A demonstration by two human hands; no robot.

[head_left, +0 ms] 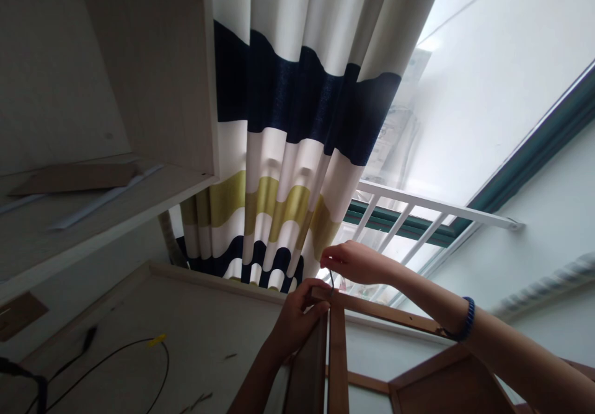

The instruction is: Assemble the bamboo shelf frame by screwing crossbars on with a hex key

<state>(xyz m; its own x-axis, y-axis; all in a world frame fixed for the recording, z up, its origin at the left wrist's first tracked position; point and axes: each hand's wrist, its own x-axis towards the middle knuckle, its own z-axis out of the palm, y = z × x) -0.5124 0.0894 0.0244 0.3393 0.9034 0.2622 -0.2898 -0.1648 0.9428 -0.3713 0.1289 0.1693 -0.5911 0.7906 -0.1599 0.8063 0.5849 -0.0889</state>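
My right hand (351,263) pinches a thin bent metal rod (331,282) that looks like a hex key. Its lower end meets the top corner of a brown wooden frame (338,352). Just below and to the left, my left hand (297,318) is closed around the end of the frame beside a dark brown wooden panel (309,370). The fingertips of both hands are partly in shadow. From that corner, a wooden rail (395,315) runs off to the right beneath my right forearm.
A pale shelf unit (167,92) holding a piece of cardboard (74,178) stands at left. Below it, a black cable (168,364) lies on a white surface. A striped curtain (307,98) hangs behind my hands, with a white window railing (432,206) to its right.
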